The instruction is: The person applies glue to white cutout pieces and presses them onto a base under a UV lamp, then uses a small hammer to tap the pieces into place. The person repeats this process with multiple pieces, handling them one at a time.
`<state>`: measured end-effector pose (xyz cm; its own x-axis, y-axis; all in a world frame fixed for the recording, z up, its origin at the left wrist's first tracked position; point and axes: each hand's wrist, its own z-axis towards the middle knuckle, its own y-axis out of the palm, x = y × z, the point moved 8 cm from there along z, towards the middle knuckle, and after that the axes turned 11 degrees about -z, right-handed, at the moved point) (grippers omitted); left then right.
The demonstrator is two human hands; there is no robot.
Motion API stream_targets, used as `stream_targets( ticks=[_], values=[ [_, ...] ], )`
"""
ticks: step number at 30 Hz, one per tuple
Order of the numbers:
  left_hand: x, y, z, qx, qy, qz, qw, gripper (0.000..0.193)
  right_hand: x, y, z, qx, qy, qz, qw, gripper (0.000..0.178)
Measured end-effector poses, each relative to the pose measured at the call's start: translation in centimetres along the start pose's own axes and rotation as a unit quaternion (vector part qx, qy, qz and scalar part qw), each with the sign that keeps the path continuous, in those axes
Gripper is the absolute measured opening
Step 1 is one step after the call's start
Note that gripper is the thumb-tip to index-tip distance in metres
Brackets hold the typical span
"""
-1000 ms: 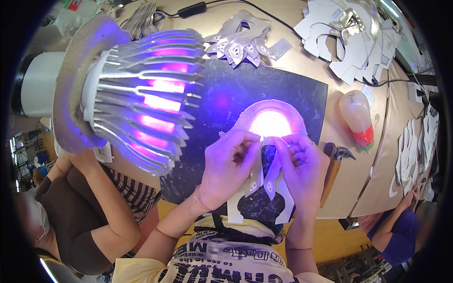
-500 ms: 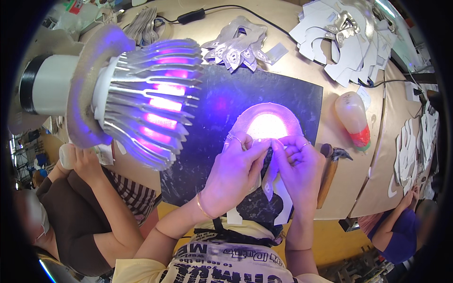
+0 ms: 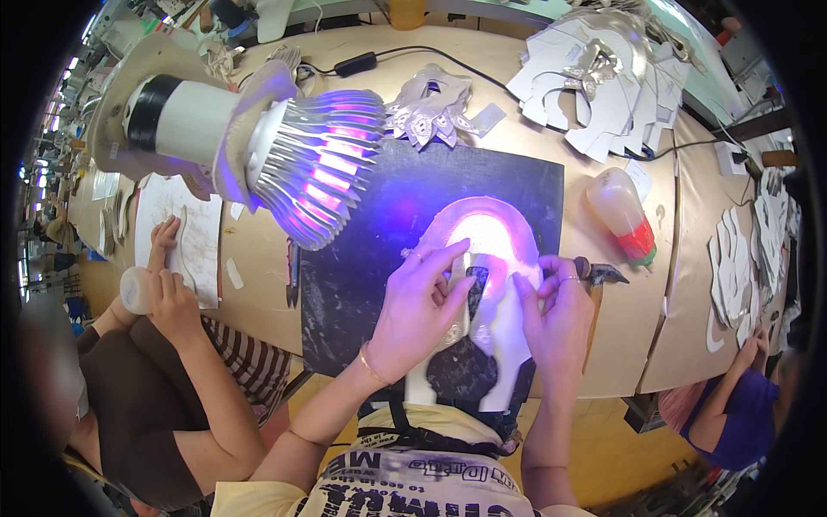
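Observation:
A shoe-upper piece (image 3: 513,340), pale and arch-shaped with a silvery edge, lies on a dark cutting mat (image 3: 525,172). A purple-white light glares on its curved top. A narrow silver trim piece (image 3: 484,336) lies along the inside of the arch. My left hand (image 3: 419,302) rests over the left side of the arch, index finger and thumb apart beside the trim. Over the right side is my right hand (image 3: 556,314), its thumb stretched out and apart from the bent fingers. Nothing shows in either hand.
A finned lamp (image 3: 323,168) hangs at upper left. A hammer (image 3: 603,273) and a bottle with a red band (image 3: 620,215) stand to the right. Silver cut pieces (image 3: 426,112) and white cut pieces (image 3: 594,95) lie behind. Co-workers sit on both sides.
My hands have moved apart from their pinch together at the arch's middle. The trim that hung from the fingers now lies on the shoe-upper piece. The view has shifted.

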<state>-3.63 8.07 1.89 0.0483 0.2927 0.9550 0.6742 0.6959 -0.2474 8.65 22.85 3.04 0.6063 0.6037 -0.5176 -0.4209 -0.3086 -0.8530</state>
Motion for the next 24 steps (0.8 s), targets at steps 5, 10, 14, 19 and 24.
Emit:
stream_targets(
  ticks=[5,10,14,19,24],
  values=[
    [0.3,-0.9,-1.5,0.021,0.024,0.018,0.999,0.040,0.7,0.2,-4.0,-0.161,0.070,-0.013,0.984,0.031],
    [0.3,-0.8,-3.0,0.032,0.043,0.055,0.997,0.040,-0.8,-1.8,-5.0,-0.050,0.035,-0.050,0.997,0.032],
    [0.2,-1.0,-3.6,0.055,0.062,0.085,0.993,0.043,-3.1,-2.4,-4.9,0.001,-0.090,-0.067,0.994,0.036],
    [-0.5,-1.6,-3.3,0.064,0.027,0.052,0.996,0.044,-5.8,1.4,-4.5,-0.080,-0.244,-0.122,0.959,0.046],
    [-0.4,-2.3,-3.8,0.087,-0.030,0.014,0.996,0.041,-5.8,3.0,-4.2,-0.119,-0.276,-0.167,0.939,0.048]
  ],
)
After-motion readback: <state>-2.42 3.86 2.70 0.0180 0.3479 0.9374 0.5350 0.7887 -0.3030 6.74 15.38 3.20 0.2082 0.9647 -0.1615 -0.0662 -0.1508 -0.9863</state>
